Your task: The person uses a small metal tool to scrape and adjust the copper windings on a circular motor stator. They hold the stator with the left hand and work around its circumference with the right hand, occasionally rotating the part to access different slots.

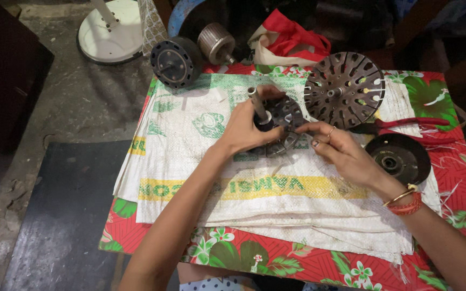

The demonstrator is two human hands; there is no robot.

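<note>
Left grip: the left hand (244,129) is closed around a dark slotted metal core (284,126), fingers wrapped over its near-left rim and hub.
Right grip: the right hand (346,153) pinches the core's right edge between thumb and fingertips (311,129); the remaining fingers are loosely curled, and nothing else is in it.
Core position: it lies between the two hands, touching both, resting on or just above the woven sack (200,161).
Long axis: a pale steel shaft (257,103) rises from the hub, tilted up and away from the left grip, its free end pointing toward the far-left.
Nearer hand: the left has the fuller hold; the right only meets the rim from the right side.
Core material: stacked dull grey metal with radial slots, looking rigid and heavy.
Just beyond the right grip: a round perforated metal disc (344,89), flat, with slot-shaped holes and a small central boss, close to the core's far-right edge.
Right of the right grip: a dark dished cover (400,157) with a central bearing hole, and red-handled pliers (405,125) beyond it.
Far-left of the left grip: a black drum-shaped housing (176,61) and a ribbed grey cylinder (216,43).
Underlay: the sack is white plastic weave, folded in layers over a red floral cloth (297,264) covering the counter.
Floor, further off to the left: a white round base (111,29) on bare concrete.
</note>
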